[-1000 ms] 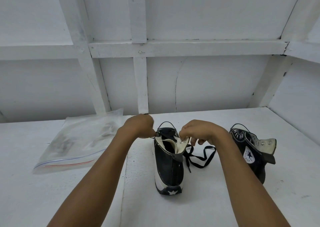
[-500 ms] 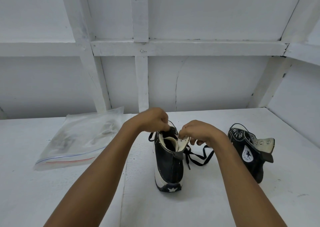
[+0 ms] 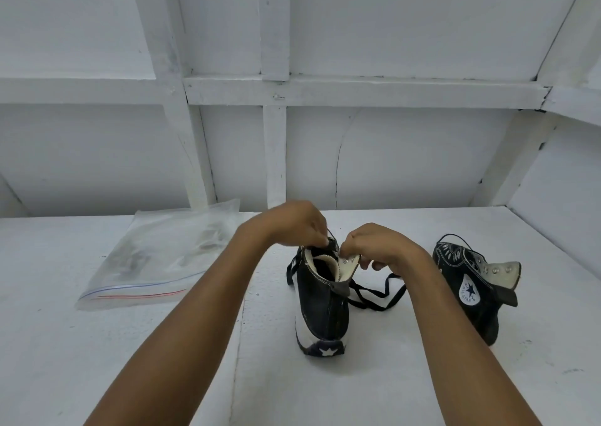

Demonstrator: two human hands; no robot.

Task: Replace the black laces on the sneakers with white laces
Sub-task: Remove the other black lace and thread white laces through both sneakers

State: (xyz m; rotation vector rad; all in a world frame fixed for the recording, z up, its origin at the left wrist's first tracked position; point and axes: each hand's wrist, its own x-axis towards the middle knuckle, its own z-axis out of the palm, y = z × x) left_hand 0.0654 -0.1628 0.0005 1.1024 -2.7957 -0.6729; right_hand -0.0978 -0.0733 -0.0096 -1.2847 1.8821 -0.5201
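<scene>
A black high-top sneaker (image 3: 322,308) stands heel toward me in the middle of the white table. My left hand (image 3: 292,224) pinches the black lace (image 3: 377,299) above the shoe's collar. My right hand (image 3: 374,247) grips the folded-down cream eyelet flap on the shoe's right side. Loose loops of the lace lie on the table to the right of the shoe. A second black sneaker (image 3: 471,289) with a star patch lies further right, its collar folded open.
A clear zip bag (image 3: 162,256) with pale contents lies on the table (image 3: 97,344) at the left. A white panelled wall with beams rises just behind the table. A side wall closes the right edge.
My left hand has risen and moved right from the shoe's left side to above its collar, drawing the lace up. My right hand has stayed on the eyelet flap.
</scene>
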